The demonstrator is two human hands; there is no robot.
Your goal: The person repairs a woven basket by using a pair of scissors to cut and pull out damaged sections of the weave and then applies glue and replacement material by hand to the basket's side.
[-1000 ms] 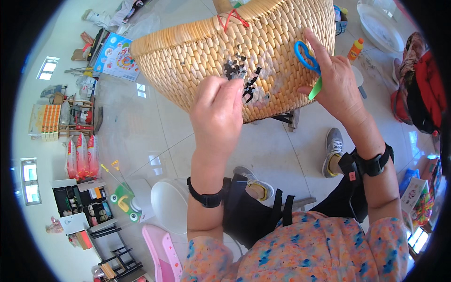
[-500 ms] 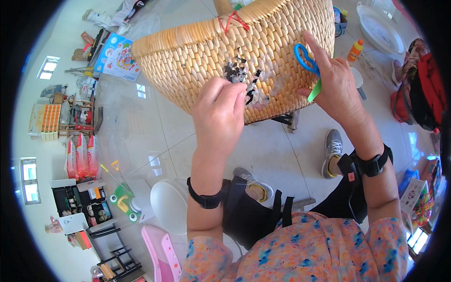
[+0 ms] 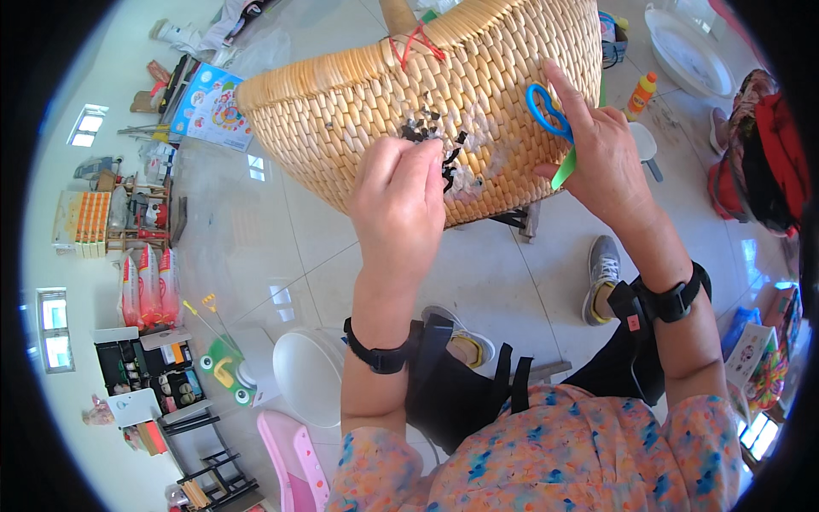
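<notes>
A woven straw basket (image 3: 316, 128) fills the upper middle, with red cord (image 3: 418, 47) tied at its rim. Black pieces and whitish bits (image 3: 456, 145) cling to its side. My left hand (image 3: 398, 200) has its fingers pinched against this patch; I cannot make out what is between them, as my knuckles hide it. My right hand (image 3: 601, 162) rests against the basket's right part, index finger raised, holding scissors (image 3: 543, 115) with blue handles and a green part pointing down.
An orange bottle (image 3: 640, 94), white basin (image 3: 687, 47) and red bags (image 3: 768, 154) lie at right. At left are a white bucket (image 3: 303, 380), pink plastic tub (image 3: 286, 461), blue picture box (image 3: 205, 107) and shelves with goods (image 3: 81, 218). My feet are below on the tiled floor.
The basket's top and my right hand with the scissors have shifted slightly left, the hand also a little down. My left hand has moved slightly at the patch, still pinched.
</notes>
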